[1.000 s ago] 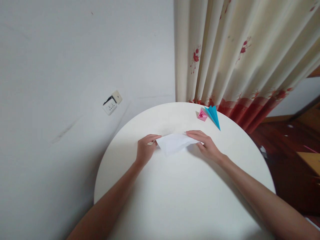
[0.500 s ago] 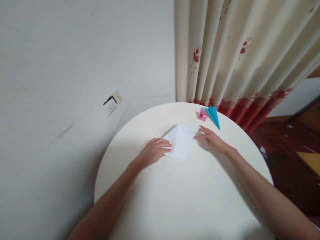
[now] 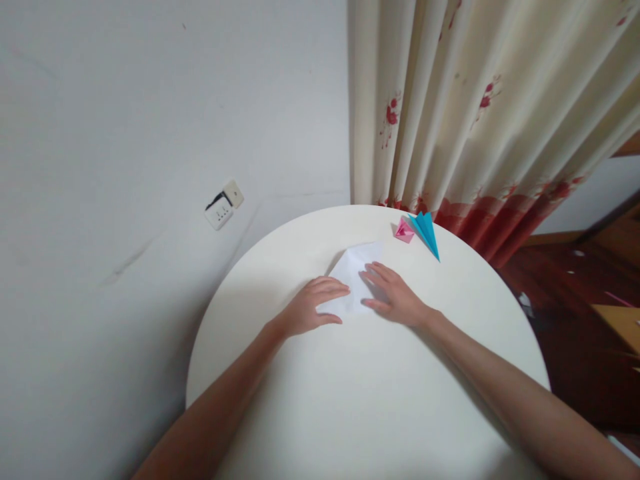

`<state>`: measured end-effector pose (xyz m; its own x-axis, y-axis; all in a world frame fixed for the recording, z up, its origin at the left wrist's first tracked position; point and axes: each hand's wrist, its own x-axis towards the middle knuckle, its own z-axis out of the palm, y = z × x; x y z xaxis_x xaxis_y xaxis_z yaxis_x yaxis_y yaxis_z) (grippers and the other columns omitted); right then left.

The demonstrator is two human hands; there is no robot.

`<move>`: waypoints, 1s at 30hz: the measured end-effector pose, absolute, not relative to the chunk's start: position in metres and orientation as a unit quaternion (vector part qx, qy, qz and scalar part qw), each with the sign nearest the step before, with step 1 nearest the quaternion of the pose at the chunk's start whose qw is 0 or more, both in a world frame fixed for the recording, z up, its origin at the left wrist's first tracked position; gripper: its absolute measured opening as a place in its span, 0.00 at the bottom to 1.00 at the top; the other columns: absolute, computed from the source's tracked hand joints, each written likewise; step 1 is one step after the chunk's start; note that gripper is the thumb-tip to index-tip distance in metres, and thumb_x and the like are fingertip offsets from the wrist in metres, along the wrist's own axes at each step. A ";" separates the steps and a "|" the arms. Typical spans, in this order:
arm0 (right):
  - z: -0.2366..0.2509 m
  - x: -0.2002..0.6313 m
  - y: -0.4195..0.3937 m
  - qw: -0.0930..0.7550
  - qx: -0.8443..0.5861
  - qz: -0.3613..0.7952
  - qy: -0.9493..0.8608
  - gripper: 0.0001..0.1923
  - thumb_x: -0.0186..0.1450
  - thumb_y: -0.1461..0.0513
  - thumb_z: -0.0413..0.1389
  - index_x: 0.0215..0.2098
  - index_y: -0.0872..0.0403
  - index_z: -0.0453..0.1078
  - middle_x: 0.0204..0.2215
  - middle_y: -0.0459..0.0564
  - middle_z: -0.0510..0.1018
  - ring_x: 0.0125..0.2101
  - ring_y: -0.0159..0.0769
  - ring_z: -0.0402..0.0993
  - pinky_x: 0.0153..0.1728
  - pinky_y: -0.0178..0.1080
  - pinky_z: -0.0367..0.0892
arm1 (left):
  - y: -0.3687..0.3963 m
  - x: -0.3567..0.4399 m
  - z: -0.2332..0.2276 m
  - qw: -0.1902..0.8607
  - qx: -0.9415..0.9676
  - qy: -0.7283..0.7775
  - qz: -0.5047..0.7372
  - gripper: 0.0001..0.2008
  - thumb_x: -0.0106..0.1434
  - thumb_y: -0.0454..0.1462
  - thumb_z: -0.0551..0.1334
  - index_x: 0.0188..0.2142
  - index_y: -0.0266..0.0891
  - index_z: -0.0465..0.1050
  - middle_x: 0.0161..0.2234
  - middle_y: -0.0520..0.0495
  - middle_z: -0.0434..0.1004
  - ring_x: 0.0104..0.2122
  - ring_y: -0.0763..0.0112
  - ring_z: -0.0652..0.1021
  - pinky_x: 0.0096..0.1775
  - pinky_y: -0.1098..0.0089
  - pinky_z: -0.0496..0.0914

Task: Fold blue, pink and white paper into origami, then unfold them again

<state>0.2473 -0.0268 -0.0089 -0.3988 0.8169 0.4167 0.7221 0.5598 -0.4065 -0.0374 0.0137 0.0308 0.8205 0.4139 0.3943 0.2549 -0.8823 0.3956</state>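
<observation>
A white sheet of paper (image 3: 353,267), creased and partly folded, lies on the round white table (image 3: 360,393). My left hand (image 3: 315,305) rests over the paper's left side with its fingers stretched out and the thumb apart. On the paper's right side is my right hand (image 3: 393,293), its fingers spread and the tips over the sheet. The paper's right part is partly hidden under the right hand. Neither hand grips anything.
Toward the table's far right edge lie a folded pink paper piece (image 3: 405,231) and a blue paper plane (image 3: 426,235). A patterned curtain (image 3: 450,120) hangs just behind them. A wall with a socket (image 3: 219,213) stands on the left.
My right hand has moved left from the paper's right corner onto the sheet. The paper's right corner no longer sticks out as far. My left thumb has spread away from the fingers.
</observation>
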 end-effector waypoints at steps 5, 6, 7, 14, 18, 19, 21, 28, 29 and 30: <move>-0.007 0.243 -0.034 0.188 -0.467 0.098 -0.858 0.42 0.63 0.45 0.60 0.70 0.52 0.55 0.68 0.63 0.57 0.67 0.57 0.51 0.63 0.63 0.51 | 0.010 -0.041 0.036 0.118 0.946 0.244 0.179 0.39 0.59 0.39 0.71 0.67 0.49 0.58 0.67 0.42 0.59 0.67 0.51 0.57 0.65 0.48 0.56; -0.007 0.242 -0.034 0.183 -0.470 0.094 -0.858 0.40 0.65 0.48 0.60 0.69 0.52 0.55 0.68 0.63 0.58 0.67 0.56 0.53 0.63 0.62 0.52 | 0.010 -0.042 0.035 0.118 0.943 0.255 0.180 0.38 0.61 0.35 0.68 0.67 0.50 0.57 0.67 0.43 0.58 0.67 0.53 0.57 0.65 0.49 0.57; -0.006 0.242 -0.035 0.182 -0.472 0.089 -0.858 0.37 0.66 0.51 0.59 0.69 0.53 0.56 0.67 0.63 0.59 0.66 0.55 0.54 0.63 0.61 0.53 | 0.010 -0.042 0.035 0.120 0.939 0.264 0.185 0.37 0.62 0.32 0.65 0.68 0.50 0.55 0.67 0.44 0.58 0.67 0.55 0.58 0.65 0.50 0.57; -0.006 0.244 -0.029 0.282 -0.472 0.059 -0.833 0.31 0.64 0.71 0.50 0.65 0.49 0.63 0.61 0.53 0.71 0.60 0.45 0.67 0.60 0.53 0.65 | 0.023 -0.049 0.023 0.112 0.891 0.350 0.267 0.38 0.58 0.24 0.57 0.67 0.46 0.57 0.62 0.43 0.66 0.61 0.60 0.69 0.62 0.54 0.65; -0.001 0.253 -0.027 0.391 -0.466 0.053 -0.792 0.34 0.64 0.72 0.46 0.67 0.48 0.59 0.61 0.52 0.71 0.59 0.43 0.69 0.59 0.53 0.67 | 0.024 -0.050 0.027 0.066 0.854 0.395 0.332 0.23 0.62 0.27 0.57 0.55 0.44 0.74 0.50 0.46 0.77 0.50 0.64 0.77 0.55 0.59 0.72; 0.001 0.255 -0.027 0.414 -0.457 0.051 -0.785 0.34 0.64 0.72 0.46 0.67 0.48 0.59 0.61 0.52 0.71 0.60 0.43 0.68 0.60 0.54 0.66 | 0.022 -0.049 0.030 0.051 0.845 0.398 0.355 0.19 0.63 0.28 0.57 0.51 0.43 0.77 0.47 0.47 0.79 0.47 0.65 0.78 0.53 0.61 0.73; 0.006 0.258 -0.029 0.445 -0.431 0.049 -0.783 0.35 0.64 0.73 0.44 0.68 0.48 0.57 0.62 0.52 0.69 0.61 0.43 0.66 0.62 0.55 0.63 | 0.018 -0.048 0.037 0.029 0.817 0.402 0.413 0.14 0.66 0.30 0.58 0.45 0.43 0.80 0.42 0.47 0.81 0.43 0.67 0.79 0.49 0.63 0.75; 0.020 0.257 -0.040 0.493 -0.401 0.031 -0.772 0.38 0.63 0.75 0.43 0.69 0.46 0.55 0.66 0.49 0.63 0.65 0.42 0.60 0.65 0.55 0.59 | 0.015 -0.041 0.041 0.211 0.712 0.463 0.484 0.19 0.68 0.39 0.58 0.58 0.42 0.69 0.50 0.42 0.76 0.38 0.70 0.81 0.30 0.72 0.77; 0.021 0.258 -0.040 0.495 -0.400 0.027 -0.770 0.38 0.63 0.75 0.43 0.69 0.46 0.55 0.66 0.48 0.63 0.65 0.42 0.60 0.65 0.55 0.59 | 0.016 -0.039 0.038 0.243 0.700 0.469 0.481 0.20 0.69 0.40 0.57 0.59 0.41 0.67 0.51 0.41 0.75 0.38 0.69 0.81 0.30 0.72 0.78; 0.023 0.259 -0.041 0.497 -0.399 0.024 -0.770 0.38 0.63 0.75 0.43 0.69 0.46 0.56 0.66 0.48 0.64 0.65 0.42 0.60 0.65 0.55 0.59 | 0.015 -0.037 0.035 0.259 0.695 0.470 0.478 0.19 0.70 0.40 0.56 0.58 0.40 0.67 0.51 0.40 0.75 0.39 0.68 0.81 0.31 0.70 0.78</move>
